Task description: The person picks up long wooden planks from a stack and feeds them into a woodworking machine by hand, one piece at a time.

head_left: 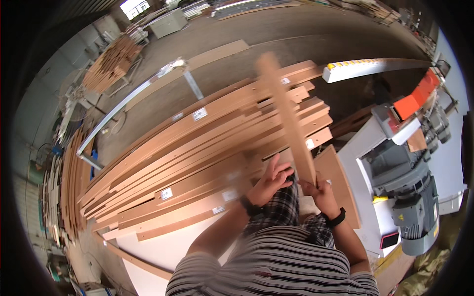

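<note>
A long, narrow brown wooden plank (288, 114) stands out in front of me, its far end smeared by motion. My right hand (322, 196) is closed round its near end. To the left of it, my left hand (270, 181) is raised with the fingers apart and slightly bent, holding nothing. Just beyond and below that hand lies a broad stack of brown planks (185, 148), some bearing white labels (199, 114). A dark band circles each wrist.
On the right stands a grey machine with motors (412, 187) and an orange guard (416, 102); a phone-like device (389, 240) rests beside it. A white beam with yellow parts (353, 71) reaches across at far right. More planks (111, 64) are piled at far left, beyond a metal rail (121, 105).
</note>
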{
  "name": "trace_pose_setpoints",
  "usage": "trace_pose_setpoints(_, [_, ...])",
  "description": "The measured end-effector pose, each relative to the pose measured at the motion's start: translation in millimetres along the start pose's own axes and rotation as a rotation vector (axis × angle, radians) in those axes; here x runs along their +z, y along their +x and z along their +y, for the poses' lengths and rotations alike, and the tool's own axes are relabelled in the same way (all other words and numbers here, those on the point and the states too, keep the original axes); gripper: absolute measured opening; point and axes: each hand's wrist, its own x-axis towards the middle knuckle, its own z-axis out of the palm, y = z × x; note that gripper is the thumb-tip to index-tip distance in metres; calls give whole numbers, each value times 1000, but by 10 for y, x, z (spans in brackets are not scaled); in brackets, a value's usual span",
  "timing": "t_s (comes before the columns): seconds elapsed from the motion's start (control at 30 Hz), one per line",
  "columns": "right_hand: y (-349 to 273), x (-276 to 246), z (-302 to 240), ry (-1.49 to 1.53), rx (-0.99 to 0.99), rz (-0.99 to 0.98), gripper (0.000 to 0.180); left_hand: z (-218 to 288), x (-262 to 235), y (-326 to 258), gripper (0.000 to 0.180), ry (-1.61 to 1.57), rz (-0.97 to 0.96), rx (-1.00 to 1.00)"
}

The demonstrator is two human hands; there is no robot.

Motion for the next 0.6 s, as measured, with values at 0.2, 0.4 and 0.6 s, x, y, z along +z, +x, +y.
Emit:
trace_pose_setpoints(0.2, [355, 287, -135, -1026, -792, -8, 44, -37, -708, -393, 26, -370, 505, 5])
trace_pose_setpoints(0.4, [375, 472, -70, -926, -643, -5, 52, 240, -1358, -631, 16, -381, 770, 243])
trace_pose_setpoints(0.6, [218, 103, 338, -764, -496, 105, 43, 41, -2448, -795, 45, -153, 1021, -130])
